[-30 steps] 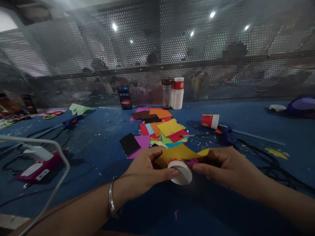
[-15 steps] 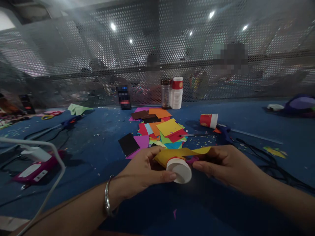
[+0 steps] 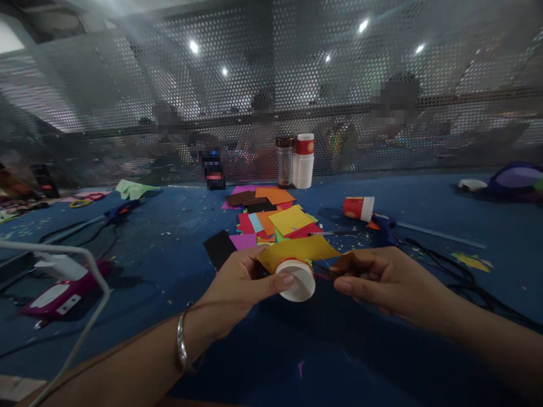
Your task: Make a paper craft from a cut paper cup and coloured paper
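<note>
My left hand (image 3: pixel 244 285) is closed around a white paper cup (image 3: pixel 302 284) lying on its side, its round white end facing me and my thumb pressed on it. A sheet of yellow paper (image 3: pixel 297 249) lies against the cup's far side and stretches to the right. My right hand (image 3: pixel 377 277) is closed, fingers and thumb pinched at the sheet's right end. A small purple piece (image 3: pixel 324 275) shows between the cup and my right fingers; its kind is unclear. Colored paper sheets (image 3: pixel 291 220) lie piled just beyond the hands.
A red and white paper cup (image 3: pixel 358 208) lies beside a blue glue gun (image 3: pixel 385 227) and its cable. Behind stand a clear bottle (image 3: pixel 284 164) and stacked paper cups (image 3: pixel 303 167). At left are a magenta power strip (image 3: pixel 63 297), a white cable, and another glue gun (image 3: pixel 123 210).
The cup and my left hand have shifted slightly left and up. The yellow sheet now stands more open, showing more of its face. My right hand is slightly farther from the cup.
</note>
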Available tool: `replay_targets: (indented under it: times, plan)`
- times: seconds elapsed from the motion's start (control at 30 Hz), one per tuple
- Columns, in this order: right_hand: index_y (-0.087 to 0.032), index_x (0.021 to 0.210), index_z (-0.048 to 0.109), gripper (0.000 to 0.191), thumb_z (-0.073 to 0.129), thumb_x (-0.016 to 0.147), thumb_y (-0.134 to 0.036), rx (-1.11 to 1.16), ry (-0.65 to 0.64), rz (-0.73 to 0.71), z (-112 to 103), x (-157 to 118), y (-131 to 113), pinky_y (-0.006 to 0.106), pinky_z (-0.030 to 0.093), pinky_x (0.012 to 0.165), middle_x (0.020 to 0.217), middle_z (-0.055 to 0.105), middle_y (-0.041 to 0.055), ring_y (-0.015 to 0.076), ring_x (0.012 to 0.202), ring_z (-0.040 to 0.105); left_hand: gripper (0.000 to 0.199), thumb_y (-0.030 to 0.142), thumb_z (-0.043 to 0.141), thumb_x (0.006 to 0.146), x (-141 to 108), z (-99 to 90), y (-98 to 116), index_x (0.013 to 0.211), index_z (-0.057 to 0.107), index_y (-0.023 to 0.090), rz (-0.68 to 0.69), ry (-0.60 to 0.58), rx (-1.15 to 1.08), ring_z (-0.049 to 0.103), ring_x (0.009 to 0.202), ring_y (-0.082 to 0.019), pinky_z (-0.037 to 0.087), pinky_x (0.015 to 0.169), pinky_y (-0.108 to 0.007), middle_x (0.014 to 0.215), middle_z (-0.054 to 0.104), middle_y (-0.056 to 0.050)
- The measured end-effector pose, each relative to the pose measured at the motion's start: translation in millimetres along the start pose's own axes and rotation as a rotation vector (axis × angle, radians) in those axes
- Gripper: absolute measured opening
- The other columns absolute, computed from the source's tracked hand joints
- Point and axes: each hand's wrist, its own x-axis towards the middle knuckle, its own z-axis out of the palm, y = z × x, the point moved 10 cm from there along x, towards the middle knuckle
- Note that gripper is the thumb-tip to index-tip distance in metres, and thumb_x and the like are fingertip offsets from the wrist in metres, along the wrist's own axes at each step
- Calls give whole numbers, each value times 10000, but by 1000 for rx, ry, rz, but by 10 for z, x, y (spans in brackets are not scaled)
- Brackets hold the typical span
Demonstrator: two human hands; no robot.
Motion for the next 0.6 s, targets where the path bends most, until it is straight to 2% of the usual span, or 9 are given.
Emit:
replay_targets:
  times: [0.2, 0.27, 0.4, 0.6]
  plan:
    - [-164, 758, 666, 335, 767, 713, -480, 49, 0, 6, 0, 9, 17, 163, 264, 358, 547, 557, -47, 36, 369, 390, 337, 340, 795, 730, -21, -117, 106, 1016, 725, 175, 95, 116, 248, 691, 920, -253, 524, 839, -372, 1010, 755, -98]
    - [-162, 711, 640, 340, 769, 710, -477, 57, 5, -5, -7, 15, -8, 162, 256, 353, 545, 560, -45, 31, 357, 388, 344, 356, 782, 743, -25, -112, 104, 1031, 719, 180, 105, 108, 279, 694, 929, -263, 528, 847, -388, 1036, 752, -103]
    - [-158, 684, 623, 374, 766, 700, -504, 61, -6, -4, 12, 17, -33, 167, 254, 349, 540, 558, -41, 29, 348, 383, 329, 354, 760, 774, -15, -43, 47, 1055, 709, 191, 87, 31, 219, 688, 980, -257, 520, 889, -383, 1050, 752, -93]
    - [-154, 811, 679, 410, 715, 740, -556, 43, -5, -11, 12, 27, -24, 167, 264, 354, 564, 559, -38, 31, 362, 391, 343, 344, 783, 746, 6, -26, -9, 1034, 714, 172, 11, 36, 88, 686, 957, -244, 517, 885, -371, 1060, 752, -95]
